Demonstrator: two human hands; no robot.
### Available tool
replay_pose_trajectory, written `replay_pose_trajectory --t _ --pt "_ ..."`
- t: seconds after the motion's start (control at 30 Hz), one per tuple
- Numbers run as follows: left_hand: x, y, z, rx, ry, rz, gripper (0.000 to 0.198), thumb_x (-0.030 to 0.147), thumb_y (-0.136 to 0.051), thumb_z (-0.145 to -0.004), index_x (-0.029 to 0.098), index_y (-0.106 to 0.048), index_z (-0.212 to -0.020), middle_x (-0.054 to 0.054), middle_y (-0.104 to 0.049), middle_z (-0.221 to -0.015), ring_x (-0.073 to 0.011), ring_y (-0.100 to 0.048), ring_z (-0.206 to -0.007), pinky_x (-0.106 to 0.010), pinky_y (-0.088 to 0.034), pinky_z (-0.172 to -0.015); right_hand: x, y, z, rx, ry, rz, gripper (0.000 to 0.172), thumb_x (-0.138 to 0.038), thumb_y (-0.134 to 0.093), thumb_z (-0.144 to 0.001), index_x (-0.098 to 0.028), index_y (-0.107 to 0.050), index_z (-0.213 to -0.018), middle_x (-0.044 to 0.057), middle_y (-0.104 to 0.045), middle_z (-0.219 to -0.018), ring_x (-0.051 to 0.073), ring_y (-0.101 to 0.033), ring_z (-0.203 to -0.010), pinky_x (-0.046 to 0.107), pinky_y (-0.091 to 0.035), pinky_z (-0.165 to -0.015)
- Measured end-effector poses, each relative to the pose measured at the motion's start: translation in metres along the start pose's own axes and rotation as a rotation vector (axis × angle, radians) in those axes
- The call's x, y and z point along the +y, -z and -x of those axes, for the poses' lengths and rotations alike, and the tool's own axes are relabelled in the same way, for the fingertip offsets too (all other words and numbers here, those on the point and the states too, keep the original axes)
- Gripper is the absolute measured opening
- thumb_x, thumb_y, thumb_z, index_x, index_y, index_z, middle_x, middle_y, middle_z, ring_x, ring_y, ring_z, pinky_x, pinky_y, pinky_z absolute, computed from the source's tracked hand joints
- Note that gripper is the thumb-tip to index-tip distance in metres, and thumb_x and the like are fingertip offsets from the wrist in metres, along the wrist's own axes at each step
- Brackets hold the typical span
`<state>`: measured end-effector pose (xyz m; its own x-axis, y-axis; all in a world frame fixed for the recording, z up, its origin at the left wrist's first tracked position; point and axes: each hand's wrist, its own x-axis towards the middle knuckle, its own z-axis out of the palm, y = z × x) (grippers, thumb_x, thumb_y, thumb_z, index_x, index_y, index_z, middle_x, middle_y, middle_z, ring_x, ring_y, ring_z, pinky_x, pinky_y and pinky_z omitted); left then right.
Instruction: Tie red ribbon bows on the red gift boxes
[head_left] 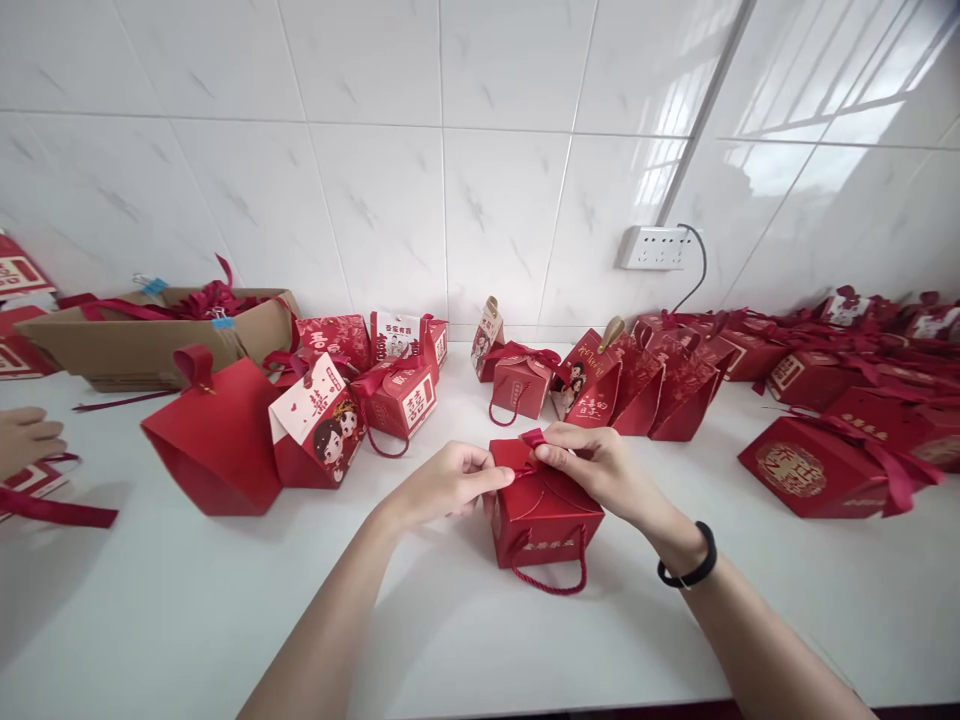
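Note:
A small red gift box (541,515) with a red cord handle stands on the white counter (187,610) in front of me. A red ribbon (531,441) sits on the box's top. My left hand (448,482) is at the box's left top edge, its fingers pinched together on the ribbon's left end. My right hand (592,463) is over the top of the box, fingers pinching the ribbon's loop. A black band (691,570) is on my right wrist.
Several red gift boxes (401,395) and bags (219,440) stand behind along the tiled wall. A cardboard box (150,340) of ribbons sits at the back left. Another person's hand (26,437) rests at the left edge. More boxes (814,465) fill the right side. A wall socket (654,247) hangs above.

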<state>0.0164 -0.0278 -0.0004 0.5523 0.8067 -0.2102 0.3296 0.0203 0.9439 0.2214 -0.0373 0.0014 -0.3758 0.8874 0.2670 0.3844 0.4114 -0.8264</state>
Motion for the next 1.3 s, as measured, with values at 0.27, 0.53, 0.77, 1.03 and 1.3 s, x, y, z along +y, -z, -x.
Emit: replay_pose_trajectory --t 0.27,0.53,0.77,1.03,1.3 --pt "0.018 0.007 0.019 0.158 -0.118 -0.417 0.021 0.037 -0.058 -0.076 0.025 -0.057 -0.092 0.001 -0.061 -0.098 -0.0185 -0.055 -0.1 -0.025 -0.042 -0.079 0.004 -0.004 -0.001 0.01 0.083 -0.04 0.02 -0.023 -0.044 -0.089 -0.019 -0.062 -0.08 0.003 -0.061 -0.083 0.014 -0.056 -0.076 0.025 -0.043 -0.069" --pt "0.051 0.001 0.029 0.112 -0.058 -0.8 0.018 0.026 -0.046 -0.08 0.029 -0.058 -0.093 0.004 -0.063 -0.088 -0.0143 -0.056 -0.069 -0.024 -0.037 -0.058 0.009 -0.007 -0.004 0.088 0.018 -0.091 0.008 -0.018 -0.054 -0.081 -0.018 -0.058 -0.074 -0.001 -0.063 -0.073 0.013 -0.058 -0.069 0.024 -0.044 -0.066" --pt "0.055 -0.004 0.031 0.19 -0.133 -1.009 0.018 0.027 -0.04 -0.086 0.023 -0.055 -0.078 0.001 -0.057 -0.082 -0.0153 -0.054 -0.073 -0.025 -0.036 -0.062 0.009 -0.007 -0.004 0.086 0.135 -0.012 0.019 -0.016 -0.046 -0.086 -0.02 -0.062 -0.078 0.002 -0.066 -0.084 0.015 -0.06 -0.077 0.026 -0.045 -0.072" --pt "0.058 -0.004 0.038 0.235 -0.158 -0.96 0.023 0.032 -0.038 -0.089 0.023 -0.057 -0.08 0.002 -0.058 -0.084 -0.0135 -0.054 -0.071 -0.024 -0.037 -0.062 0.009 -0.008 -0.004 0.096 0.125 -0.014 0.018 -0.016 -0.046 -0.085 -0.019 -0.062 -0.078 0.002 -0.068 -0.084 0.016 -0.061 -0.077 0.027 -0.046 -0.072" --pt "0.081 -0.009 0.017 0.196 -0.187 -0.974 0.027 0.027 -0.033 -0.091 0.025 -0.06 -0.085 0.003 -0.061 -0.079 -0.0144 -0.054 -0.069 -0.025 -0.036 -0.062 0.009 -0.009 -0.003 0.107 0.07 -0.19 0.019 -0.016 -0.052 -0.082 -0.021 -0.048 -0.099 -0.001 -0.069 -0.077 0.015 -0.063 -0.073 0.027 -0.046 -0.068"
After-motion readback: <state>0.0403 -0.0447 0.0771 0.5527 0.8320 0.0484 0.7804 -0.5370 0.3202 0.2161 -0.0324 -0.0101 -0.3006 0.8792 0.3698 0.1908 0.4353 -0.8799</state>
